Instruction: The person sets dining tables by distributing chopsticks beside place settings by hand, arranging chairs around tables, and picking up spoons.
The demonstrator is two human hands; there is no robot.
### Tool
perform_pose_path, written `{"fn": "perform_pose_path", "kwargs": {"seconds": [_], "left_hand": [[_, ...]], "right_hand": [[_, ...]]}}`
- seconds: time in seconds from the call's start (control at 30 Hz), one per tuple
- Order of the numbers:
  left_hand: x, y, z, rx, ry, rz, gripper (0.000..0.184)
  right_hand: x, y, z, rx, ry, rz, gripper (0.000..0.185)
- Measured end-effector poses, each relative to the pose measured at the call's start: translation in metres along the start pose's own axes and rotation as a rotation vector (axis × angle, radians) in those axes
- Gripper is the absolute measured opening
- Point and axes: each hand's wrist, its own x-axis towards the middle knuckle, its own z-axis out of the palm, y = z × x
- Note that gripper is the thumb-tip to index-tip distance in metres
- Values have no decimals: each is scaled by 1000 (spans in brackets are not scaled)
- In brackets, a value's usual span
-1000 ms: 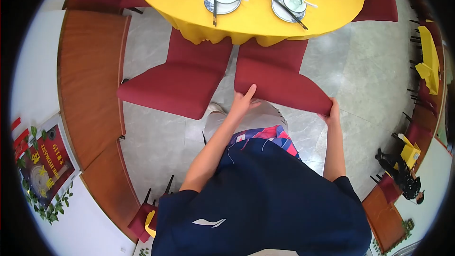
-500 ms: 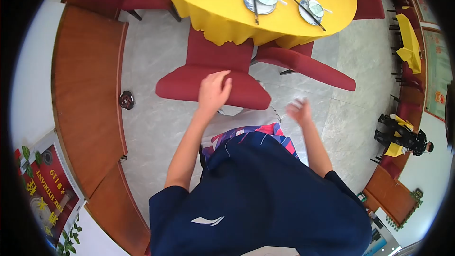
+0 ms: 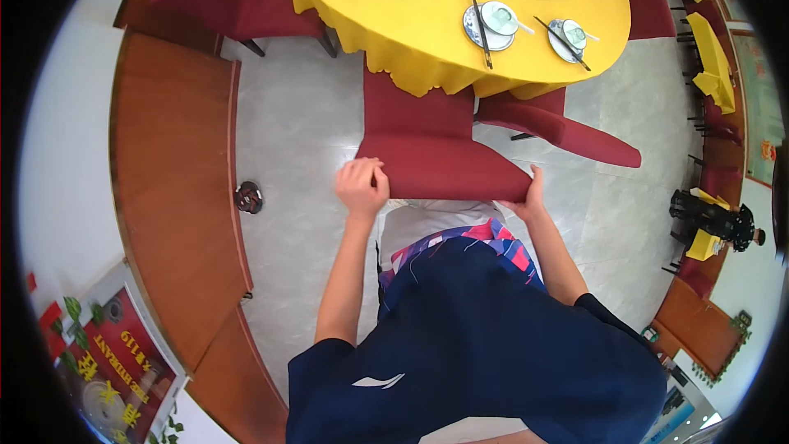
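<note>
A dark red upholstered chair [image 3: 452,168] stands right in front of me, its backrest toward my body and its seat reaching under the yellow tablecloth. My left hand [image 3: 362,184] is closed round the left end of the backrest, fingers curled over the edge. At the other end, my right hand [image 3: 528,196] grips the backrest's right corner, with the thumb up along the side. A second red chair [image 3: 567,133] stands close by on the right, turned at an angle.
The round table's yellow cloth [image 3: 411,33] bears place settings, among them a plate with a bowl and chopsticks [image 3: 499,18]. Brown wooden panelling [image 3: 168,156] lines the left, with a small dark object [image 3: 248,196] at its foot. A person in dark clothes [image 3: 723,224] is far right.
Both hands, free before, have come onto the two ends of the chair's backrest. The left moved outward to its edge. The view has shifted, so the table appears farther right and lower.
</note>
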Motion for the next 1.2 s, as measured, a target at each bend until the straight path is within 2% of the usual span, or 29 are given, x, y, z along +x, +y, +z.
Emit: {"fn": "perform_pose_path", "kwargs": {"seconds": [0.07, 0.17, 0.37, 0.47, 0.53, 0.67, 0.73, 0.8, 0.83, 0.9, 0.93, 1.0, 1.07, 1.13, 1.2], "left_hand": [[8, 7, 8, -10, -21, 15, 9], [21, 12, 19, -14, -59, 21, 10], [84, -8, 49, 6, -78, 24, 8], [120, -13, 58, 7, -128, -8, 7], [131, -11, 61, 0, -221, -12, 7], [133, -4, 61, -7, -202, 4, 10], [137, -8, 55, 36, -216, -26, 10], [143, -20, 52, -144, -372, -11, 9], [148, -28, 50, -123, -352, -19, 9], [156, -43, 46, -340, -590, -53, 13], [160, -51, 46, -334, -585, -55, 13], [168, -70, 45, -443, -756, -140, 18], [175, -93, 36, -452, -817, -117, 22], [182, -123, 20, -498, -931, -131, 24], [188, -168, -4, -487, -996, -115, 27]], "right_hand": [[8, -14, -5, -6, 46, -12, 77], [24, -34, -5, -67, 109, -56, 63], [36, -72, 34, -38, 52, -68, 64], [44, -94, 59, 0, 112, -40, 61], [49, -104, 55, -2, 132, -36, 59], [61, -108, 44, -63, 199, -31, 54], [69, -105, 34, -69, 106, -8, 55], [65, -110, 40, -62, 92, 3, 58], [60, -111, 46, -53, 127, 2, 58], [59, -109, 50, -52, 157, 2, 57], [59, -108, 49, -22, 187, -21, 59], [59, -101, 51, 16, 217, -49, 60], [56, -92, 58, 214, 325, -82, 67], [78, -58, 31, 293, 342, -129, 60], [108, -3, 6, 474, 469, -253, 50]]}}
